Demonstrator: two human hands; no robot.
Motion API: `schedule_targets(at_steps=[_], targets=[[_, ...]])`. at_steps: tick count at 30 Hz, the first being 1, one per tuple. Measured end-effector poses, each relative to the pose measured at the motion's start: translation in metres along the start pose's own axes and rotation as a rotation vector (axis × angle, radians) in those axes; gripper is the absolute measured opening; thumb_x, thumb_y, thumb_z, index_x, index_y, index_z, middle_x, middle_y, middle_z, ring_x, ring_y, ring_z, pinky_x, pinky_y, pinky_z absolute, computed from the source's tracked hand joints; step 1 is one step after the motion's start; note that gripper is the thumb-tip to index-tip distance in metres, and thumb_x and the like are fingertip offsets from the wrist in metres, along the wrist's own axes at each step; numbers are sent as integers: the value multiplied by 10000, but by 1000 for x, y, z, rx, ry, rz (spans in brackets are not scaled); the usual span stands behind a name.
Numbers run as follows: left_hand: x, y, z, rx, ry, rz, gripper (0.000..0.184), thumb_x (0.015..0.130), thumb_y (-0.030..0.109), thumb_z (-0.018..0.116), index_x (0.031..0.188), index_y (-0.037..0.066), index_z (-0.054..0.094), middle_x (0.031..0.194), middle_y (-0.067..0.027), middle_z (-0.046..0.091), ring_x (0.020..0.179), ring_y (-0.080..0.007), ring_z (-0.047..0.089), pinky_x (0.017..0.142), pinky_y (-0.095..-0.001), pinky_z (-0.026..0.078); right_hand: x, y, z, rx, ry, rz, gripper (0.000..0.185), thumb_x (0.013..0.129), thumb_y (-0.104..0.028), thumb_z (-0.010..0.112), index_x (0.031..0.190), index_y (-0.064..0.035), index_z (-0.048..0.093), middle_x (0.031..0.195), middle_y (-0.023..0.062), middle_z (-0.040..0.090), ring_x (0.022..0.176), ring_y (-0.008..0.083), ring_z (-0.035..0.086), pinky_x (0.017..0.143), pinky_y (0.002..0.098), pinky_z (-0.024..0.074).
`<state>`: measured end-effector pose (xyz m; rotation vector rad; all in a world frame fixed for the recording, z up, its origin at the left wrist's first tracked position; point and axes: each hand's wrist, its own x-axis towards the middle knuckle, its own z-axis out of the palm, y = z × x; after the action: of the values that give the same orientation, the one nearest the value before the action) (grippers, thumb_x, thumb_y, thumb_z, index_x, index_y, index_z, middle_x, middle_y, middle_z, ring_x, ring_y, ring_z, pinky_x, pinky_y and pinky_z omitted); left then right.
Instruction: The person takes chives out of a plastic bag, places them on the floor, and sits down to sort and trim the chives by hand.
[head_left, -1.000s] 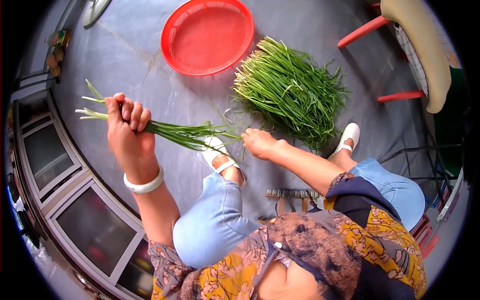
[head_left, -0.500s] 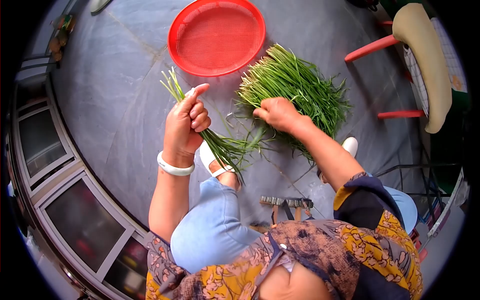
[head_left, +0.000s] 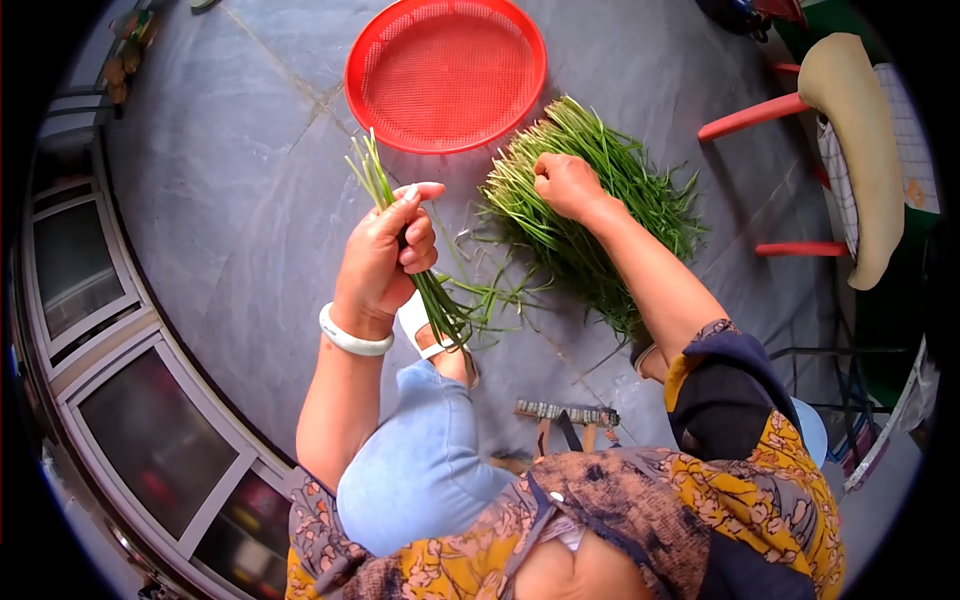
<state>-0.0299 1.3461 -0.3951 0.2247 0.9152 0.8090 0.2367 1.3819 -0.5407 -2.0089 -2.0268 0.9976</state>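
My left hand point(head_left: 388, 250), with a white bangle on its wrist, is closed around a small bunch of garlic chives point(head_left: 372, 172). Their pale stem ends point up past the thumb, and the green leaves hang below the palm. A large pile of garlic chives point(head_left: 640, 215) lies on the floor to the right, pale ends toward the upper left. Over the stem side of that pile is my right hand point(head_left: 572, 188), its fingers pinched together. What sits between those fingertips is hidden.
A red mesh basket point(head_left: 445, 75) stands on the grey tiled floor beyond the hands. Loose leaf scraps point(head_left: 505, 295) lie between the left hand and the pile. Near my feet is a brush point(head_left: 567, 412). A red-legged chair point(head_left: 755, 117) is at right, glass-fronted cabinets point(head_left: 150, 440) at left.
My right hand has moved up from the pile's lower left edge onto the stems. My left hand has shifted slightly right, still holding its bunch. The view has shifted slightly.
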Motion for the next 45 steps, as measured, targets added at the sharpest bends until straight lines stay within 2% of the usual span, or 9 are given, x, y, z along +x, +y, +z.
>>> schedule_targets(at_steps=[3,6,9,12,14,24,30,37,45], targets=[[2,-4,1,28,9,-15,264,1014,169,439,1182,-16,524,639,31,389,474,-43,312,426,-196,261,1,14,-9,227,-20,9,218,774,-215,596,911,-68,680,892,151,688,829,312,659,775,394,517],[1,-5,0,54,-5,-25,250,1009,160,443,1163,-13,537,643,30,403,474,-44,316,426,-195,264,-2,21,-20,420,-22,15,164,787,-174,613,882,-53,668,788,81,677,693,182,618,688,308,504],[3,-12,-1,103,1,-48,226,993,159,480,1110,-10,571,659,29,445,476,-42,327,427,-195,272,-17,0,-53,946,-213,102,40,858,-119,631,864,-79,637,774,-3,639,627,84,545,598,233,449],[5,-16,0,228,9,-59,185,949,170,573,1018,3,618,741,5,571,525,-38,398,441,-184,302,-37,-40,-71,1450,-283,220,39,895,-124,620,906,-92,601,761,-3,620,644,51,537,585,193,432],[8,-20,11,277,63,-95,166,936,167,599,1005,19,625,824,-23,637,592,-38,458,459,-171,327,-45,-60,-75,1548,-381,209,34,907,-114,598,920,-88,580,761,9,621,626,76,563,573,210,460],[2,-19,15,361,-61,-123,188,947,202,597,1026,37,639,885,-25,656,653,-33,488,484,-162,331,-64,-103,-69,1584,-307,230,83,899,-144,585,894,-68,551,737,43,613,638,135,612,573,275,514],[-3,-15,15,332,-103,-162,194,950,180,570,1036,21,640,878,-54,678,619,-34,467,486,-163,324,-66,-109,-65,1532,-242,227,112,885,-160,604,864,-74,537,717,32,591,569,103,530,518,240,420],[-4,-19,13,359,-115,-168,164,930,141,571,980,16,665,884,-60,671,622,-37,472,493,-164,324,-67,-107,-64,1582,-298,103,72,902,-135,588,896,-65,571,772,26,609,614,84,513,575,220,414],[-2,-23,16,353,-113,-138,163,914,164,635,964,12,668,742,10,570,611,-46,467,491,-170,306,-68,-103,-53,1584,-351,-3,97,920,-148,591,933,-52,594,802,12,606,664,62,497,605,209,407]])
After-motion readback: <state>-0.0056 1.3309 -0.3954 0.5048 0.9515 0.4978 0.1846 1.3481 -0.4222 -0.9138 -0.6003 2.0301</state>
